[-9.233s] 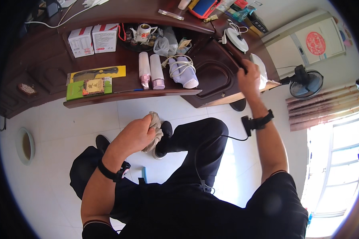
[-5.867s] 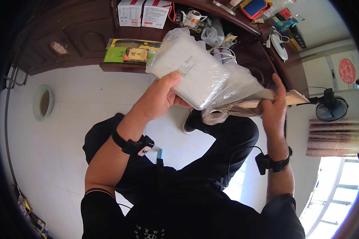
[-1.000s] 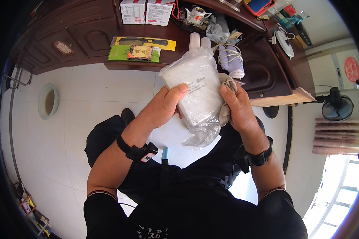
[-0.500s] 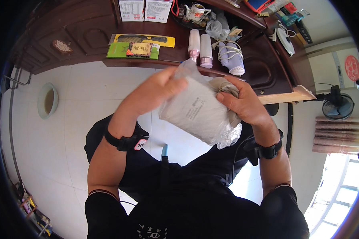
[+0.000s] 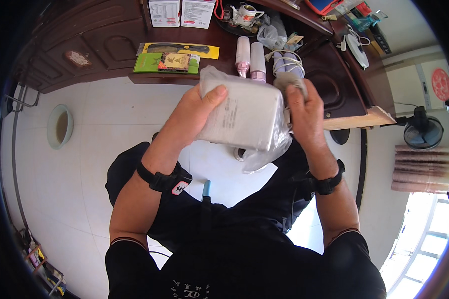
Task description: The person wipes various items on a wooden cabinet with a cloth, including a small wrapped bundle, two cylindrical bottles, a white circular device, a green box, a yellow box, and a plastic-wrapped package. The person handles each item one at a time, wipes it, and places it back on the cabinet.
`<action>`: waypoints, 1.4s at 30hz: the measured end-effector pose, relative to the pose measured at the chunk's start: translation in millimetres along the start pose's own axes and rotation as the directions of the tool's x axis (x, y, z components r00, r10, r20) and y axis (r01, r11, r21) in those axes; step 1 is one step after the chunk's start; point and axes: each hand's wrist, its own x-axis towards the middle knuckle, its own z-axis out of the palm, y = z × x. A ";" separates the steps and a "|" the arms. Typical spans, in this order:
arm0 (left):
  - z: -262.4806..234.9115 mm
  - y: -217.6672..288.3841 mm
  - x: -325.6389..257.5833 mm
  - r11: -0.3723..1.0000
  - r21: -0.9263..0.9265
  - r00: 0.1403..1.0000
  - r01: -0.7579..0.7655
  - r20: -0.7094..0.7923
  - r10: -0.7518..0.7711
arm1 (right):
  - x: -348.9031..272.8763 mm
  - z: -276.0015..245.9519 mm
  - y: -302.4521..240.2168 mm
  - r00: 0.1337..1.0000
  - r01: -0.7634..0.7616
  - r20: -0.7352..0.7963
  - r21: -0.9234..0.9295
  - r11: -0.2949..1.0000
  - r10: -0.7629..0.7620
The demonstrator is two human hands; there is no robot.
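A white box-shaped package (image 5: 249, 107) in a loose clear plastic bag is held up in front of the dark wooden cabinet. My left hand (image 5: 197, 112) grips its left edge, the thumb lying across the front. The bag's slack end (image 5: 262, 159) hangs crumpled below the lower right side. My right hand (image 5: 307, 112) is closed on a bunched grey-beige cloth (image 5: 289, 79) at the package's upper right. Whether the cloth touches the package there is unclear. Behind them stand two pink-and-white bottles (image 5: 243, 52) and a pale purple hair dryer (image 5: 284, 65), partly covered.
On the cabinet (image 5: 105, 37) lie a packaged black comb (image 5: 184, 48), a green box (image 5: 147, 63), a teapot (image 5: 245, 15) and two white printed boxes (image 5: 198, 12). A pale green basin (image 5: 60, 127) stands on the tiled floor. At right are a fan (image 5: 423, 132) and a curtain (image 5: 421, 169).
The package has swung from a slant to nearly level and shifted slightly up. My right hand has moved up with the cloth, away from the package's face. My left hand has slid toward its left edge.
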 end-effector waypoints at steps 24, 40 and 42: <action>1.8 -12.6 3.9 0.989 -0.121 0.993 -0.080 -0.096 0.069 | -9.8 18.4 9.4 0.999 0.044 -0.027 0.088 0.995 -0.041; 21.9 -24.4 2.6 0.944 -0.323 0.997 0.068 0.000 -0.072 | 0.9 54.2 26.5 0.965 -0.221 0.067 0.730 0.647 0.254; 18.5 -22.4 3.2 0.948 -0.315 0.999 0.045 0.014 -0.043 | 11.2 42.9 28.9 0.960 -0.199 -0.048 0.574 0.794 0.275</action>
